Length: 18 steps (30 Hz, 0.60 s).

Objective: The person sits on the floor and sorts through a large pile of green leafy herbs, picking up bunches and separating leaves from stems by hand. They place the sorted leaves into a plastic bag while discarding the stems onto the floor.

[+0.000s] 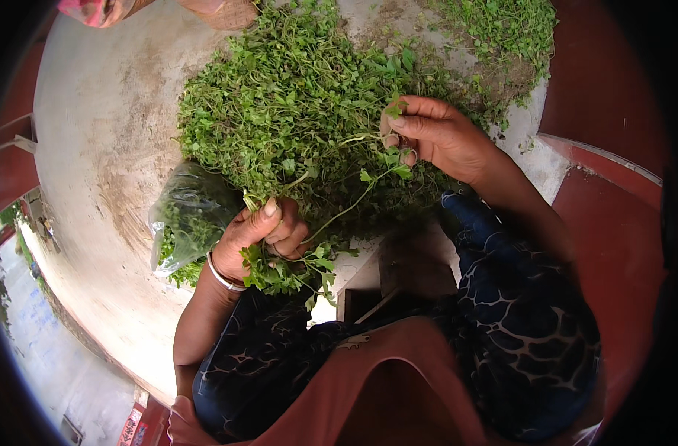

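A large heap of leafy green herbs point(279, 104) covers the floor in front of me. My left hand point(272, 230), with a white bangle at the wrist, is closed round a small bunch of herb stems point(268, 273); pale stem ends stick out by the thumb and leaves hang below the fist. At the heap's right side, my right hand point(435, 137) pinches a leafy herb sprig point(395, 110) between thumb and fingers. One long thin stem point(354, 204) stretches between the two hands.
A clear plastic bag point(190, 215) with greens in it lies beside my left forearm. Another spread of greens point(510, 33) is at the far right, near a dark red wall point(606, 245). Part of a person's foot point(220, 11) shows at the top edge. Bare concrete point(101, 126) lies left.
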Motion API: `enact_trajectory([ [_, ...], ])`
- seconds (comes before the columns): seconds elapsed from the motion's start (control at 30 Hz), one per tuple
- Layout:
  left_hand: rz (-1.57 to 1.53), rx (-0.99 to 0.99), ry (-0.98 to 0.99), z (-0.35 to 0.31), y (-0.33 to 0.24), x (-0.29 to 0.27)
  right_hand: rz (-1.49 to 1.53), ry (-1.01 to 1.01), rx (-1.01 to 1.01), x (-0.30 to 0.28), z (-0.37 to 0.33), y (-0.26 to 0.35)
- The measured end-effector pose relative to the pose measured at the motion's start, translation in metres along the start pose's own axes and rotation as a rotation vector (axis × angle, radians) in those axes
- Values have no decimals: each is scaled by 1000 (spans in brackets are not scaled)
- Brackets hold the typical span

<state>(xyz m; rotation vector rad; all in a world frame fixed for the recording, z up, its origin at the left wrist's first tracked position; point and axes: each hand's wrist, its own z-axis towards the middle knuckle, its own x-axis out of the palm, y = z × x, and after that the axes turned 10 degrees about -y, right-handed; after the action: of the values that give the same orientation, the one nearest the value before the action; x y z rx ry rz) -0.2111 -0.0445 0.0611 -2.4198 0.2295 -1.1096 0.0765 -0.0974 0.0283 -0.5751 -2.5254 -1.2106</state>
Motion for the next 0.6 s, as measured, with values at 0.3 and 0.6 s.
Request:
enact_trajectory([
  [0.3, 21, 101, -68, -16, -11, 4, -228, -83, -44, -24, 4, -13],
  [0.6, -53, 533, -489, -84, -36, -23, -584, -443, -345, -49, -3, -25],
])
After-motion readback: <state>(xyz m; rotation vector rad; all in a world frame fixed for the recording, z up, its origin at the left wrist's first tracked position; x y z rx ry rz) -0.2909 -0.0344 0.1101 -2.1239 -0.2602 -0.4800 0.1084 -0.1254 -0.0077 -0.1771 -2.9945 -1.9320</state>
